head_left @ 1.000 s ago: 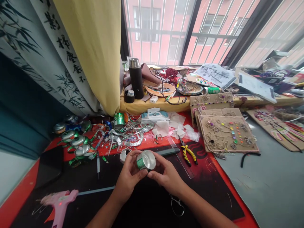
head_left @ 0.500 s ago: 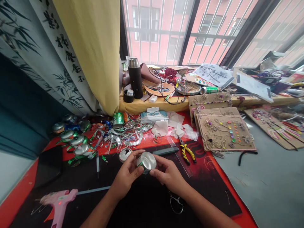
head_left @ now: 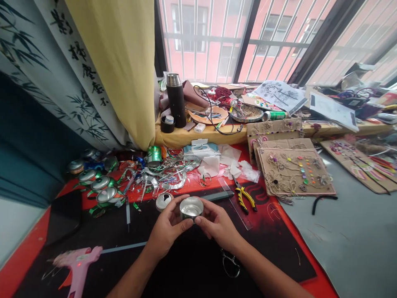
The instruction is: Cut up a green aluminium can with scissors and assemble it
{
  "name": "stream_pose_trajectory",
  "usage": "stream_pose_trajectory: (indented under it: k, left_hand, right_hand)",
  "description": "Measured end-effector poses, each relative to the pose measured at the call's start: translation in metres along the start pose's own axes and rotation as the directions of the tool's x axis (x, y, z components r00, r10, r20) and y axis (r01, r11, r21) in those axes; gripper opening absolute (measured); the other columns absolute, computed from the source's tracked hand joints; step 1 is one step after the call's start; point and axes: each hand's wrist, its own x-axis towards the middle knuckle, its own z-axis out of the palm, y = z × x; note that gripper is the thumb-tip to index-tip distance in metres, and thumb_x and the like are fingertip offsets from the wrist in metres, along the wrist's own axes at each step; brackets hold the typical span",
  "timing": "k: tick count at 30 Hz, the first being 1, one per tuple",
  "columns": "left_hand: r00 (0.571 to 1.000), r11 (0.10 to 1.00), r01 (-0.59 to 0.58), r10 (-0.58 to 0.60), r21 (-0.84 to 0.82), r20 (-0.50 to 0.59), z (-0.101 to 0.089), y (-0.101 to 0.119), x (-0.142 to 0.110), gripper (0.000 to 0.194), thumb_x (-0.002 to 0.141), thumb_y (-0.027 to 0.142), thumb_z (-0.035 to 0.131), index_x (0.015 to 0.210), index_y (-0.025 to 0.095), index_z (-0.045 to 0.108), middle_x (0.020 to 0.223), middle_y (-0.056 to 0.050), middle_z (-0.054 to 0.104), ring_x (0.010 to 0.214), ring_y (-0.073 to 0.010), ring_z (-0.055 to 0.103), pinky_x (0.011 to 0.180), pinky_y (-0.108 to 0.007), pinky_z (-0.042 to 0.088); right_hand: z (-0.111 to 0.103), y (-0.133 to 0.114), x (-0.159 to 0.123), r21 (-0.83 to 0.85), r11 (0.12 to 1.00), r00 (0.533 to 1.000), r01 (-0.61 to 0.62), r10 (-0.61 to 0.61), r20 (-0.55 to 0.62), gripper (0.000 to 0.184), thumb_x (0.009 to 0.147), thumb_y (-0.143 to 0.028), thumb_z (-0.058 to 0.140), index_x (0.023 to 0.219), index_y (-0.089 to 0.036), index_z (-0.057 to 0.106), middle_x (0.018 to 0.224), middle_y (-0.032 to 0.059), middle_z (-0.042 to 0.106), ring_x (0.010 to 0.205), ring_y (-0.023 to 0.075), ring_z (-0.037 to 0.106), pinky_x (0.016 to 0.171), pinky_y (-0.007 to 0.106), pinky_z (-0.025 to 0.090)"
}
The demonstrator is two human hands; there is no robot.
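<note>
Between both hands is a cut can bottom (head_left: 191,208), a short silver cup with its hollow side turned up towards me. My left hand (head_left: 170,225) grips its left side, thumb at the front and fingers behind. On the opposite side my right hand (head_left: 216,221) holds it the same way, the two thumbs nearly meeting at the front. Just behind my left fingers a cut can top (head_left: 163,201) lies on the black mat (head_left: 263,252). Pliers with yellow and black handles (head_left: 245,199) and a clear ruler (head_left: 240,213) rest right of my right hand.
A pink glue gun (head_left: 79,267) with a glowing red light lies at the front left. Cut cans (head_left: 107,195) and metal scraps (head_left: 155,180) crowd the back left. Cardboard sheets with threaded decorations (head_left: 296,167) stand at the right. A black thermos (head_left: 176,103) is on the sill.
The can piece has been turned in the fingers, so its opening now faces more upward and its green printed side shows less. Both hands stay in nearly the same place.
</note>
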Motion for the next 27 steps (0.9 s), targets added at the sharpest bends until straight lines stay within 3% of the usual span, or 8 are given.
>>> stream_pose_trajectory:
  k: [12, 22, 27]
  left_hand:
    - [0.999, 0.999, 0.012, -0.01, 0.042, -0.036, 0.0041, -0.0028, -0.0007, 0.057, 0.075, 0.04, 0.096, 0.123, 0.022, 0.074, 0.123, -0.013, 0.078, 0.117, -0.0344, 0.073, 0.102, -0.043, 0.058]
    - [0.996, 1.0, -0.022, 0.023, -0.01, 0.089, -0.0035, -0.0043, 0.0008, 0.067, 0.081, 0.042, 0.091, 0.141, 0.023, 0.07, 0.143, -0.015, 0.072, 0.139, -0.0412, 0.063, 0.121, -0.054, 0.046]
    - [0.999, 0.999, -0.008, 0.007, 0.032, 0.033, 0.0011, -0.0043, -0.0012, 0.065, 0.079, 0.038, 0.093, 0.137, 0.024, 0.068, 0.14, -0.015, 0.074, 0.135, -0.0392, 0.066, 0.114, -0.05, 0.052]
  right_hand:
    - [0.0006, 0.003, -0.0009, 0.02, 0.999, 0.998, -0.038, 0.039, -0.039, 0.071, 0.087, -0.063, 0.084, 0.141, -0.018, 0.071, 0.071, -0.0045, 0.059, 0.045, 0.0057, 0.038, 0.041, 0.02, 0.032]
    - [-0.0014, 0.0044, -0.0018, 0.057, 0.997, 0.998, -0.044, 0.046, -0.041, 0.077, 0.084, -0.06, 0.088, 0.146, -0.021, 0.068, 0.07, -0.0062, 0.055, 0.045, 0.0059, 0.038, 0.041, 0.02, 0.03]
    - [-0.0027, 0.0084, -0.0019, 0.089, 0.995, 0.998, -0.046, 0.049, -0.033, 0.077, 0.088, -0.061, 0.084, 0.149, -0.018, 0.064, 0.075, -0.0042, 0.06, 0.044, 0.0057, 0.041, 0.042, 0.02, 0.032]
